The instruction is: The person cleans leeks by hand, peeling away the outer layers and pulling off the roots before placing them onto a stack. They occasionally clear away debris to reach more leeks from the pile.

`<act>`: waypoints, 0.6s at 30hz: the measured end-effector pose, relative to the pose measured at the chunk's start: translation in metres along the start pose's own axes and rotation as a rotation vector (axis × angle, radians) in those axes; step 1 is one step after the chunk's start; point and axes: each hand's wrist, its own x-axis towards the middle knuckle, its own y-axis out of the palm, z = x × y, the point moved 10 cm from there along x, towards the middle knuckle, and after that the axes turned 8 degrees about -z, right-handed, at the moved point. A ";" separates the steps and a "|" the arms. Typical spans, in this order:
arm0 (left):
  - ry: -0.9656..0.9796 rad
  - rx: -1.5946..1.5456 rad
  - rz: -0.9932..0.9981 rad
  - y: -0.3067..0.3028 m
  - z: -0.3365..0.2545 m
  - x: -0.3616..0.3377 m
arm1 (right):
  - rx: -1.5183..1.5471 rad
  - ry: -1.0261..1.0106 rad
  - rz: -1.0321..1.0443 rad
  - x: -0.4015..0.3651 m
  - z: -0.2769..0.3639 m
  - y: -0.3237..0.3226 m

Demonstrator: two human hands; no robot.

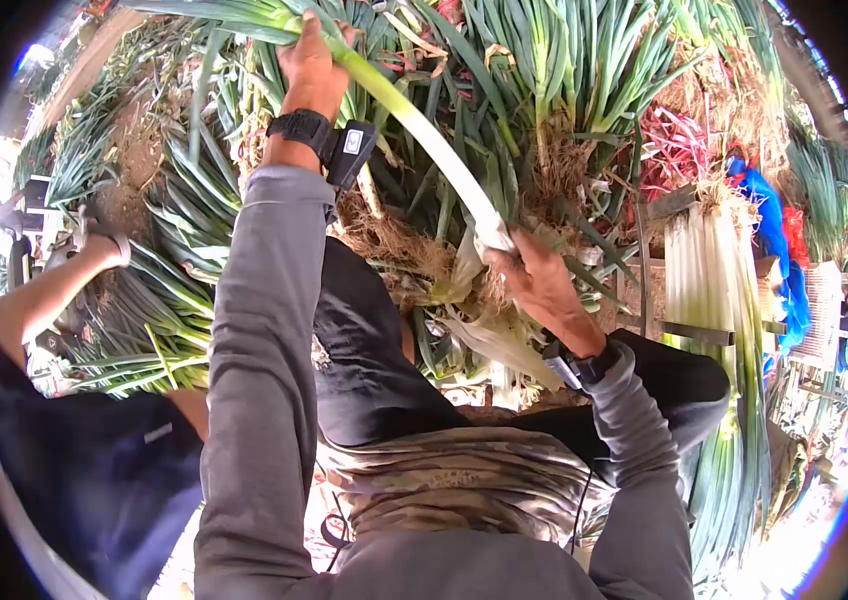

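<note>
A long leek [434, 147] slants across the upper middle of the view, green leaves at the upper left and white root end at the lower right. My left hand [314, 72] is closed around its green part, with the thumb along the stalk. At the white end, my right hand [547, 285] grips the leek near its base; some of those fingers are hidden. Beneath my right hand lie pale, peeled outer leaves [494, 350]. A tangle of roots [394, 240] from other leeks sits between my two arms.
Piled leeks [554, 60] with roots fill the area ahead. At right, a bundle of cleaned leeks [709, 270] rests in a metal-barred rack [696, 332], beside blue netting [789, 250]. Another person's gloved hand [94, 238] is at left, near more leeks [179, 290].
</note>
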 end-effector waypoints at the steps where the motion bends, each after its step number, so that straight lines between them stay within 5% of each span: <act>1: -0.124 0.027 -0.041 0.001 0.016 -0.007 | 0.055 -0.051 -0.067 0.001 0.012 -0.010; 3: -0.204 0.108 -0.122 0.003 0.043 -0.029 | 0.058 -0.152 -0.139 0.008 0.036 -0.029; 6: -0.250 0.220 -0.182 0.001 0.073 -0.038 | -0.371 -0.123 0.152 0.011 0.042 -0.015; 10: -0.352 0.119 -0.154 0.009 0.108 -0.040 | -1.113 -0.468 -0.151 -0.021 0.099 -0.029; 14: -0.502 0.008 0.002 0.028 0.142 -0.047 | -1.396 -0.457 -0.355 -0.037 0.134 -0.059; 16: -0.524 -0.013 0.022 0.034 0.152 -0.054 | -1.222 -0.326 -0.171 -0.046 0.141 -0.068; 18: -0.339 0.042 -0.009 0.029 0.138 -0.041 | -1.007 -0.226 -0.023 -0.069 0.132 -0.074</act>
